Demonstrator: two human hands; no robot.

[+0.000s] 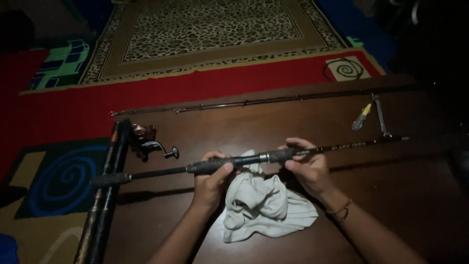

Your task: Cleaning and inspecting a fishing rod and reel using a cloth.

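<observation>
The rod (254, 158) is held level above the near table (391, 195), gripped by the left hand (211, 177) at the handle, the right hand (308, 164) closed around the foregrip. A cloth (264, 203) lies beneath; wiping seems underway, though dimness obscures this. A firm grip is required next.

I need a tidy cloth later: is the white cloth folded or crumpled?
Crumpled: the white cloth lies bunched in loose wrinkles on the table, under the rod.

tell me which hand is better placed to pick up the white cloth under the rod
Left, probably: the left hand grips the rod handle right against the white cloth; the right hand holds the rod further along.
</observation>
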